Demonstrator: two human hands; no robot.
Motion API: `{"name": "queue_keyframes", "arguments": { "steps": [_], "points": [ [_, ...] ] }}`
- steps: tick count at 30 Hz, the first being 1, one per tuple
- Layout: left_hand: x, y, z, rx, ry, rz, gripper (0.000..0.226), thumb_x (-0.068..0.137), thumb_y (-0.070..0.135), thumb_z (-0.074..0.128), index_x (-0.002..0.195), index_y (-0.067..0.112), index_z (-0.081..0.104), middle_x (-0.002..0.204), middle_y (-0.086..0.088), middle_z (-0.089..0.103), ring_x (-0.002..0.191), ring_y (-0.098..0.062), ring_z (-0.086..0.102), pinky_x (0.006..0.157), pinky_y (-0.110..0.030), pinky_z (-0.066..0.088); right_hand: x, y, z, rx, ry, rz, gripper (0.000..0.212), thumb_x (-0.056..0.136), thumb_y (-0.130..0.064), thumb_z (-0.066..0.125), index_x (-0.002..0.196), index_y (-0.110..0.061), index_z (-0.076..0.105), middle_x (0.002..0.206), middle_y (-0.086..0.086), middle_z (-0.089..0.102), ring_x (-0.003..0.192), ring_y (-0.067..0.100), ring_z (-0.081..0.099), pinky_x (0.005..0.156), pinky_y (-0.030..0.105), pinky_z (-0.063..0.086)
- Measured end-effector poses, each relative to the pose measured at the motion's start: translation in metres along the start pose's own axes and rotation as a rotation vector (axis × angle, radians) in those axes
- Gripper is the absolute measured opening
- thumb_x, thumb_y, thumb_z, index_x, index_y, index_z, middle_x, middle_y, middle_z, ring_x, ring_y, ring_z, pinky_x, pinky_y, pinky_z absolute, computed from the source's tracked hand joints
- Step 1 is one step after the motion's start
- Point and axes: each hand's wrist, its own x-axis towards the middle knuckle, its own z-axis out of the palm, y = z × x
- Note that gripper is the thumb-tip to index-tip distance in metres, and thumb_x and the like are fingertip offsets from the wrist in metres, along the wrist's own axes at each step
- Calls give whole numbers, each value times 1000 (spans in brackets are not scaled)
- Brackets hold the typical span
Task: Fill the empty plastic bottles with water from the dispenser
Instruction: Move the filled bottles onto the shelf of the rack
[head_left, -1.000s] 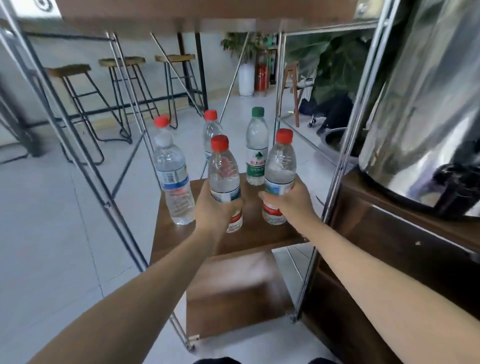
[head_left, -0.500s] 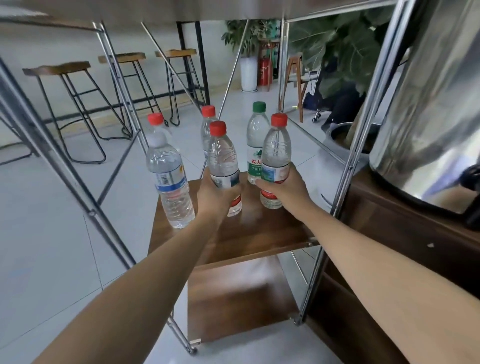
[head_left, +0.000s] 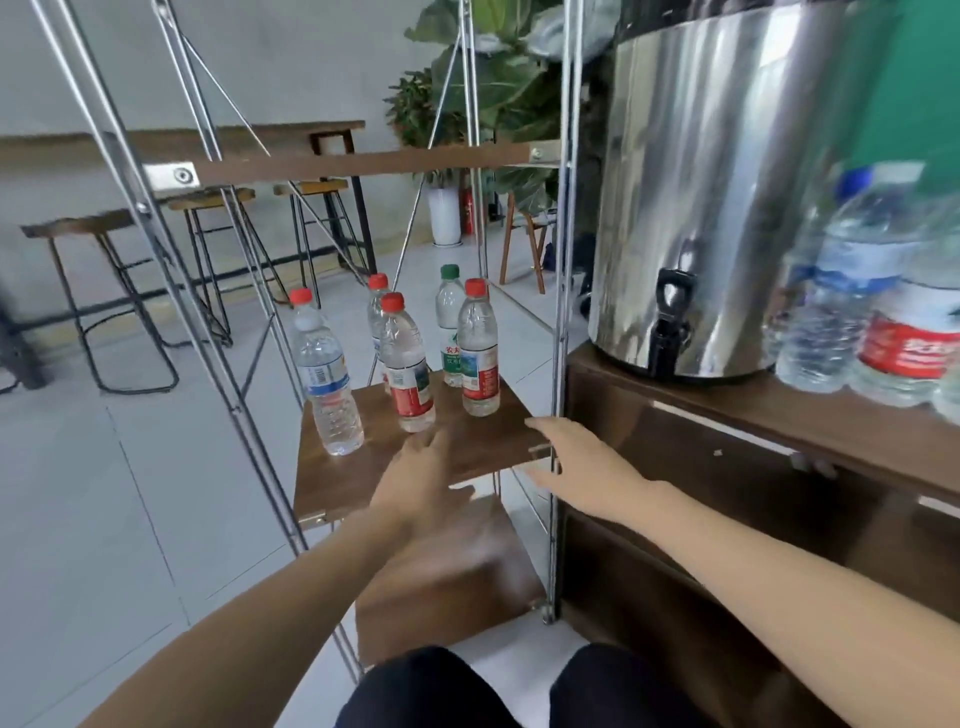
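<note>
Our left hand (head_left: 423, 475) and right hand (head_left: 576, 457) hover with fingers spread, holding nothing, just short of five capped bottles (head_left: 408, 364) on the shelf (head_left: 332, 478), left of the dispenser (head_left: 711, 208), within easy reach.

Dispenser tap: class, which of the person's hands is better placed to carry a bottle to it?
Right. The right hand hovers open beside the nearest red-capped bottle, on the tap's side.

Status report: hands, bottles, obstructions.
Left hand and right hand open, holding nothing. Five capped bottles upright on shelf. Dispenser tap unobstructed.
</note>
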Motion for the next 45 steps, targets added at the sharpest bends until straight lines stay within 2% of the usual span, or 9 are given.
{"name": "queue_keyframes", "arguments": {
  "steps": [3,7,14,22,26,35,38,42,45],
  "points": [
    [-17,42,-3,149,-40,117,97,92,43,76,166,20,18,173,-6,20,156,-34,25,124,-49,30,-51,6,-23,-344,83,-57,68,102,-51,51,158,-20,30,165,0,28,152,19,23,122,37,21],
    [-29,104,-3,241,-35,304,96,94,49,71,166,20,14,174,-7,13,159,-31,15,128,-47,22,-112,27,-56,-645,180,-28,73,101,-65,35,159,-19,31,168,4,23,155,25,16,125,42,11],
    [-37,217,-10,207,29,568,95,97,53,65,167,21,11,175,-3,8,161,-25,9,129,-42,14,-195,77,-137,-813,391,218,82,95,-72,16,150,-20,48,158,6,43,146,28,37,119,46,30],
    [-19,297,-5,218,108,693,92,98,56,62,166,15,16,174,-7,13,160,-26,12,129,-43,18,-206,138,-222,-446,695,555,58,96,-49,62,132,-5,47,129,17,57,119,35,55,91,42,49],
    [-7,314,0,213,112,709,90,97,53,64,165,16,19,173,-7,16,159,-27,14,128,-44,18,-186,156,-233,-202,826,608,62,88,-56,71,120,-7,48,113,16,66,102,36,65,76,40,50],
    [13,317,10,185,87,700,88,97,53,64,165,19,20,173,-4,17,159,-25,15,127,-42,17,-182,156,-223,-22,922,518,57,78,-51,81,113,-13,55,94,-4,63,85,17,61,74,28,44],
    [17,315,11,145,59,671,89,96,53,66,165,20,20,172,-3,19,158,-24,18,126,-42,20,-188,144,-215,-1,878,407,58,76,-49,84,116,-18,57,92,-12,62,80,5,58,68,15,42],
    [18,313,10,97,14,615,91,94,49,71,164,18,22,169,-2,27,155,-28,25,124,-44,29,-178,131,-202,35,835,312,64,75,-50,85,122,-17,57,103,-7,68,93,12,63,79,25,47],
    [18,309,8,87,10,586,91,93,45,73,164,16,23,168,-3,30,153,-27,29,121,-44,36,-171,126,-196,46,811,280,71,75,-56,84,128,-19,56,105,-11,65,95,7,61,81,22,44]
  ]
}}
